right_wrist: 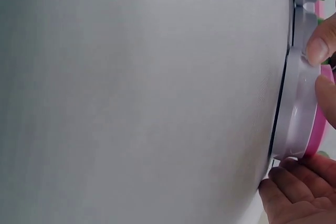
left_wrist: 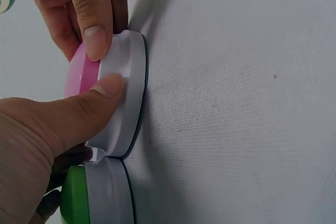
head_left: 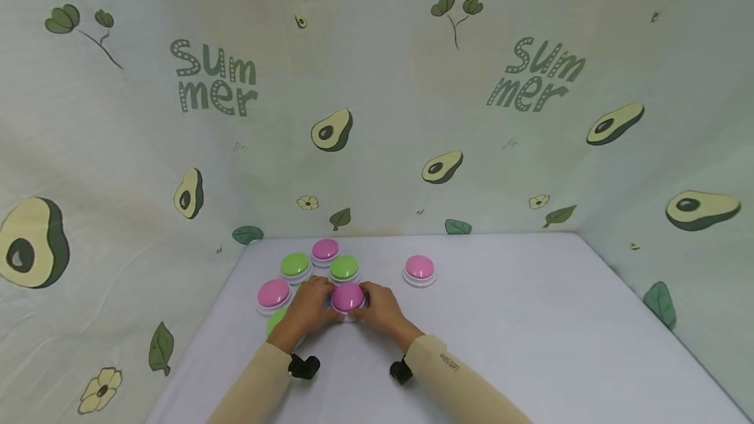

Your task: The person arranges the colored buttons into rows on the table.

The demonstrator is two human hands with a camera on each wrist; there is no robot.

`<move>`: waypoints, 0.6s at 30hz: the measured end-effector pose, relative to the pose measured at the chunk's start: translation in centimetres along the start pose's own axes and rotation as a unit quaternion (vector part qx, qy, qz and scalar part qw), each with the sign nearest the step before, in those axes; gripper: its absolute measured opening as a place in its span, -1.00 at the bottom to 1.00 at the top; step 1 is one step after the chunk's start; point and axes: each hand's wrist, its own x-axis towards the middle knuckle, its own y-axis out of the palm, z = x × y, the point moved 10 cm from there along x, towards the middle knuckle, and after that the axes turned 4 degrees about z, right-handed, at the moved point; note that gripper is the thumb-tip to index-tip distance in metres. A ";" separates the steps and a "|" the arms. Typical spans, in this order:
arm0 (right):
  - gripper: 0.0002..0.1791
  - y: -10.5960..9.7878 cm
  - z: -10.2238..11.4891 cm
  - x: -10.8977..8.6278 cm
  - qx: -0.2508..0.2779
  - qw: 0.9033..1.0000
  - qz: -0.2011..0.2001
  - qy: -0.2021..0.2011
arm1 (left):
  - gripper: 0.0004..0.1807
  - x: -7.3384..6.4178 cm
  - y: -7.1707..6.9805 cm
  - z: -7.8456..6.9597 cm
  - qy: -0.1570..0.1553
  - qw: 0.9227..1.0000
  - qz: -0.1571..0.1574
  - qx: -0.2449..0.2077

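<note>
A pink push button (head_left: 348,297) with a domed top and a white round base sits on the white table between both hands. My left hand (head_left: 314,309) grips its left side, the thumb pressed on the white base in the left wrist view. From the right, my right hand (head_left: 381,310) holds the same button, thumb at the front and fingers behind. A green button (left_wrist: 74,195) stands against the pink one's base, beneath the left hand. Behind them is another green button (head_left: 344,267). The left hand partly covers a front green button (head_left: 275,320).
Left of the hands stands a pink button (head_left: 273,293), and farther back are a green button (head_left: 294,264) and a pink button (head_left: 325,249). Apart at the right is one more pink button (head_left: 419,267). A printed cloth (head_left: 377,84) hangs behind the table (head_left: 530,319).
</note>
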 end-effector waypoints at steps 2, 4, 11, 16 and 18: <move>-0.35 0.1 0.1 -0.1 0.006 1.000 0.003 0.005 | -0.39 -0.2 0.1 0.1 -0.001 1.000 0.001 -0.008; -0.35 0.1 0.2 -0.2 0.010 1.000 0.002 0.002 | -0.40 -0.3 0.1 0.2 -0.003 1.000 0.003 -0.015; -0.36 -0.3 0.4 -0.3 0.008 1.000 -0.006 -0.003 | -0.45 -0.3 -0.1 0.0 0.007 1.000 0.002 -0.027; -0.37 -0.4 0.2 -0.4 0.006 1.000 -0.010 -0.006 | -0.47 -0.2 0.0 -0.1 0.012 1.000 0.000 -0.028; -0.39 -0.5 0.2 -0.5 0.003 1.000 -0.015 -0.013 | -0.46 -0.2 0.1 -0.1 0.013 1.000 0.000 -0.026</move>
